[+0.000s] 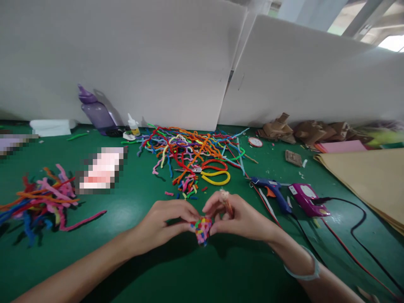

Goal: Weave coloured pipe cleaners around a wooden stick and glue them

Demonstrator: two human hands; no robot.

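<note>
1. Two bare hands on one tiny thing: left hand (167, 216) and right hand (238, 219) both pinching a small multicoloured fuzzy piece (203, 231) above the bench's near side, about midway across.
2. My worry: squeeze too hard and bits might pop off. Can't see what's holding them together.
3. Also, that blue glue gun with an orange trigger (268, 185) is near the right hand. A bumped cord could drag it; burn risk if hot, no way to tell.
4. Smooth, slightly shiny green bench (132, 168), tall white panels (126, 54) along its far edge, big tan paper sheet (372, 172) by its right edge, daylight from upper right.
</note>
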